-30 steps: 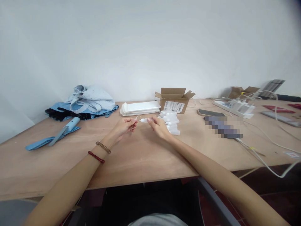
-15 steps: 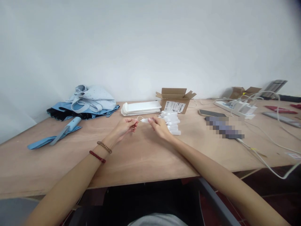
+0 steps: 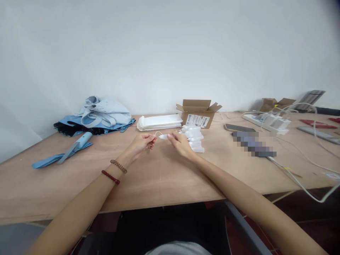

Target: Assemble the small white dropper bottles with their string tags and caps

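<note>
My left hand [image 3: 145, 143] pinches a thin pale cord [image 3: 158, 132], which loops up between the two hands. Close by on the right, my right hand [image 3: 178, 142] is closed on a small white bottle [image 3: 163, 136] with its narrow tip pointing left. Most of this bottle is hidden by my fingers. Several translucent white bottles [image 3: 196, 138] lie on the wooden table just right of my right hand. Behind them is an open cardboard box [image 3: 198, 115] with a label, and to its left a stack of white flat packets [image 3: 160, 121].
Light blue cloth [image 3: 106, 111] and a folded blue umbrella [image 3: 75, 148] are at the left. To the right lie a dark phone [image 3: 239, 128], a blurred-out object [image 3: 253, 143] with a cable, and a white power strip [image 3: 265, 123] with chargers.
</note>
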Demonstrator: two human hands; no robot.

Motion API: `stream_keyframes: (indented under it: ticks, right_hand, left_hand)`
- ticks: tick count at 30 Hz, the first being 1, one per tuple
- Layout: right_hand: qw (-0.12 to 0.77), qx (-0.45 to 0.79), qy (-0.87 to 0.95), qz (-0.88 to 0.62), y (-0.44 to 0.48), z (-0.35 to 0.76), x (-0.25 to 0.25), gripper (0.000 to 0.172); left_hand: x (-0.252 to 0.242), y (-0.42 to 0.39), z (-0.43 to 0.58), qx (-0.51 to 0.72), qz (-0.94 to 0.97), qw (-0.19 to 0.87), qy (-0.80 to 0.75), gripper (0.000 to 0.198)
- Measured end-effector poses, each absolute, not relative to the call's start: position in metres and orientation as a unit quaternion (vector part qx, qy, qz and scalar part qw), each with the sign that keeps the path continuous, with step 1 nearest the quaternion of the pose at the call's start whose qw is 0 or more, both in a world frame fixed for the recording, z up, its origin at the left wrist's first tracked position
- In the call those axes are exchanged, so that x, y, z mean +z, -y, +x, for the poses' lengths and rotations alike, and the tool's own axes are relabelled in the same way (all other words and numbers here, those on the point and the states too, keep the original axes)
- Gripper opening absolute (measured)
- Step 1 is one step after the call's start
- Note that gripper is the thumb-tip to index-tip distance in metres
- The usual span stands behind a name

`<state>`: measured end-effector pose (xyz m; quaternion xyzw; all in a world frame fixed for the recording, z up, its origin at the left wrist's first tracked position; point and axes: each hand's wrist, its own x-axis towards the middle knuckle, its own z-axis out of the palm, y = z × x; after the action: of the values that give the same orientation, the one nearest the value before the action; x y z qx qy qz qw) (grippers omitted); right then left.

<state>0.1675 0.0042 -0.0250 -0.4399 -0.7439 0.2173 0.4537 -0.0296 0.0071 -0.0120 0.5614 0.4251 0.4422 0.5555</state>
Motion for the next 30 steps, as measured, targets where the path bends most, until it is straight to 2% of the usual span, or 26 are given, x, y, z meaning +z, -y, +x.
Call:
stream_keyframes:
  ticks: [7, 17, 30]
  right_hand:
    - [0.439, 0.209, 0.753, -0.444, -0.003, 0.166, -0.026, 0.035]
    - [0.389, 0.142, 0.783, -0.463, -0.004, 0.167, -0.038, 0.026]
    - [0.318, 0.09, 0.811, -0.482, -0.01, 0.168, -0.042, 0.028]
  left_hand:
    - [-0.017, -0.009, -0.028, 0.448, 0.583, 0.521, -0.433, 0.033]
    - [-0.023, -0.005, -0.022, 0.462, 0.572, 0.517, -0.439, 0.029]
    - [-0.024, -0.009, -0.023, 0.447, 0.581, 0.49, -0.471, 0.026]
